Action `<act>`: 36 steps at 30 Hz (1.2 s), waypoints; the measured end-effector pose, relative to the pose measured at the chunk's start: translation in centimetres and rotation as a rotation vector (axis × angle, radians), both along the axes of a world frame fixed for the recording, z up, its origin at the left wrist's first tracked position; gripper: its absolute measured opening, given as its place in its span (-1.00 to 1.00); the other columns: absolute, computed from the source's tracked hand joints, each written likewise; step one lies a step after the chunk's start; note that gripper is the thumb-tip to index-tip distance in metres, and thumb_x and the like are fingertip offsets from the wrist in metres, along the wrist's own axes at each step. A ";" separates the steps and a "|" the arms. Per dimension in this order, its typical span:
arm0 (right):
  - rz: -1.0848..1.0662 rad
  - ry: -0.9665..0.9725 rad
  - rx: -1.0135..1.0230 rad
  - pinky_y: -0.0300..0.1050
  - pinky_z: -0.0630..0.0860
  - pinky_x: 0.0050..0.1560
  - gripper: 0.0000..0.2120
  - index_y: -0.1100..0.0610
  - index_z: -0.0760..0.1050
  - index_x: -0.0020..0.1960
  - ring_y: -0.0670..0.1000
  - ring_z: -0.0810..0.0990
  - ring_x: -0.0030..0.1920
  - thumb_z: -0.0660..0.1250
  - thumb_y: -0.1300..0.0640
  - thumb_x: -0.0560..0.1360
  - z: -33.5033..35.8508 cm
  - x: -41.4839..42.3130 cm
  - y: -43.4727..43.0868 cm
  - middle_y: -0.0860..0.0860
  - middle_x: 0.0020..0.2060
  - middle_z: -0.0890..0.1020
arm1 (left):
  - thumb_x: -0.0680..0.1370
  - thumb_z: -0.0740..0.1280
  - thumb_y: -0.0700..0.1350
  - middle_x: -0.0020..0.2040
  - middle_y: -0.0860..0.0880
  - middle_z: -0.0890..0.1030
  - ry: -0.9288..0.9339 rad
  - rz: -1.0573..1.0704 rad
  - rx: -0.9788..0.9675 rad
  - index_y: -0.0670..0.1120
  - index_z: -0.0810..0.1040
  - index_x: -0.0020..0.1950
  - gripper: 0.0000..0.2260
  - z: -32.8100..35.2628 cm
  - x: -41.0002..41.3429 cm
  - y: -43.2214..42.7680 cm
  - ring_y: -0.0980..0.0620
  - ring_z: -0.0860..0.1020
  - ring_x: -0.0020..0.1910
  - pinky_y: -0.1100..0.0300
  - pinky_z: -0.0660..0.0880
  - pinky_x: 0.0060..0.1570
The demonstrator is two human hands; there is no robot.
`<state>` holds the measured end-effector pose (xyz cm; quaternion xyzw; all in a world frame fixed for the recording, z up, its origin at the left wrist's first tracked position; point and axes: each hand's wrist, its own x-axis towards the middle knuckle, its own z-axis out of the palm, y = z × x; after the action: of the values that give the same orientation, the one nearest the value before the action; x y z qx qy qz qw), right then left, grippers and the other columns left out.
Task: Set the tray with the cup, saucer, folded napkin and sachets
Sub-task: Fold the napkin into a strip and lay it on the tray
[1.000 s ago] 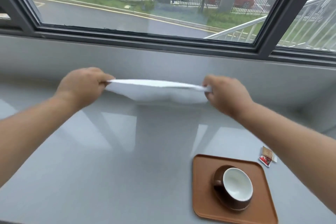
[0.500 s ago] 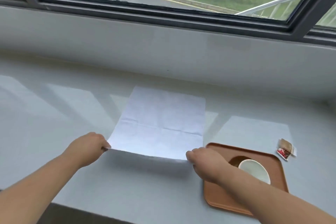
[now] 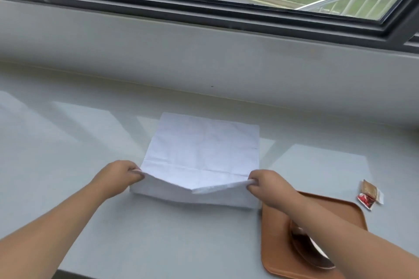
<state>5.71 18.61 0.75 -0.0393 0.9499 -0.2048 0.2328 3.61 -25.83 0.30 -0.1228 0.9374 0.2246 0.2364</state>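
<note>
A white napkin [image 3: 204,147] lies spread on the grey counter [image 3: 68,142]. My left hand [image 3: 115,176] pinches its near left corner and my right hand [image 3: 269,184] pinches its near right corner. The near edge is lifted and curled over toward the far side. A brown tray [image 3: 276,244] sits at the lower right, under my right forearm. On it stand a brown cup and saucer [image 3: 310,251], mostly hidden by the arm. Two sachets [image 3: 369,195], one brown and one red, lie on the counter just right of the tray's far corner.
A grey wall [image 3: 204,56] rises behind the counter with a dark window frame [image 3: 204,7] above it. The counter's front edge runs along the bottom left.
The napkin went from being held stretched in the air to lying flat on the counter. Now both hands have raised its near edge and are folding it away from me.
</note>
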 end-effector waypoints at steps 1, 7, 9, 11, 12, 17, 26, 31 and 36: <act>-0.081 -0.010 -0.029 -0.12 0.42 -0.28 -0.87 0.04 0.52 -0.22 -0.04 0.53 -0.27 0.35 0.07 0.49 0.2 -1.2 0.3 -0.06 -0.31 0.57 | 0.51 0.50 0.05 -0.22 0.05 0.68 0.036 0.051 0.059 0.03 0.68 -0.21 -0.85 0.0 -1.2 0.2 0.06 0.61 -0.19 0.13 0.46 -0.23; -0.464 -0.066 -0.211 -0.11 0.41 -0.30 -0.77 0.22 0.48 -0.28 0.04 0.49 -0.37 0.44 0.11 0.43 -0.4 -8.0 2.8 0.01 -0.38 0.52 | 0.53 0.51 -0.07 -0.18 -0.12 0.70 0.067 0.316 0.364 -0.20 0.65 -0.16 -0.79 -0.8 -8.4 1.7 -0.09 0.62 -0.21 0.08 0.47 -0.19; -0.554 -0.076 -0.261 -0.04 0.44 -0.25 -0.72 0.29 0.42 -0.24 0.09 0.45 -0.33 0.44 0.13 0.44 -1.1 -9.8 3.5 0.09 -0.34 0.46 | 0.56 0.48 -0.08 -0.08 -0.13 0.73 0.058 0.347 0.417 -0.20 0.68 -0.09 -0.82 -1.6 -10.7 2.1 -0.11 0.65 -0.12 0.09 0.50 -0.12; -0.610 -0.061 -0.273 -0.04 0.49 -0.28 -0.73 0.19 0.40 -0.27 0.09 0.48 -0.36 0.44 0.13 0.47 -1.9 -11.4 4.0 0.11 -0.34 0.45 | 0.58 0.46 -0.08 -0.05 -0.10 0.73 0.049 0.363 0.447 -0.17 0.69 -0.06 -0.84 -2.5 -12.9 2.4 -0.13 0.66 -0.07 0.10 0.52 -0.10; -0.634 -0.052 -0.275 -0.05 0.51 -0.28 -0.72 0.16 0.40 -0.28 0.09 0.51 -0.38 0.45 0.13 0.49 -2.3 -12.0 4.2 0.11 -0.34 0.46 | 0.58 0.47 -0.07 -0.07 -0.09 0.72 0.045 0.367 0.456 -0.19 0.68 -0.07 -0.82 -3.0 -13.9 2.5 -0.14 0.64 -0.08 0.09 0.51 -0.09; -0.702 -0.026 -0.292 -0.08 0.57 -0.32 -0.70 0.15 0.38 -0.27 0.11 0.54 -0.36 0.43 0.13 0.54 -3.9 -14.6 5.0 0.12 -0.33 0.48 | 0.54 0.51 0.00 -0.14 -0.18 0.68 0.056 0.390 0.480 -0.34 0.61 -0.04 -0.63 -4.8 -18.1 3.2 -0.10 0.59 -0.19 0.02 0.53 -0.03; -0.734 0.022 -0.257 0.25 0.66 -0.06 -0.63 0.10 0.33 -0.36 0.12 0.51 -0.36 0.45 0.09 0.50 -5.1 -18.5 4.7 0.12 -0.40 0.49 | 0.52 0.52 0.02 -0.14 -0.24 0.72 0.100 0.391 0.397 -0.24 0.67 -0.10 -0.70 -6.5 -21.2 4.1 -0.26 0.64 -0.19 -0.06 0.59 -0.05; -0.701 0.027 -0.167 -0.16 0.34 -0.41 -0.63 0.08 0.36 -0.38 0.08 0.46 -0.44 0.45 0.05 0.50 -5.7 -19.9 4.1 0.01 -0.46 0.50 | 0.50 0.52 0.05 -0.11 -0.17 0.75 0.084 0.398 0.312 -0.13 0.68 -0.12 -0.76 -7.0 -21.7 4.6 -0.25 0.72 -0.11 -0.14 0.67 0.03; -0.640 0.037 -0.031 -0.17 0.27 -0.42 -0.69 0.07 0.40 -0.30 -0.01 0.46 -0.41 0.45 0.01 0.50 -6.3 -20.5 3.7 -0.01 -0.39 0.52 | 0.49 0.50 0.15 -0.16 -0.09 0.69 0.091 0.279 0.089 -0.07 0.62 -0.09 -0.71 -7.0 -22.3 4.7 -0.17 0.66 -0.20 -0.01 0.58 -0.13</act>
<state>-14.82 22.35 -5.52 0.2543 0.9149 -0.2813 0.1386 -18.69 -21.15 -6.70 -0.2308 0.9101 0.3020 0.1652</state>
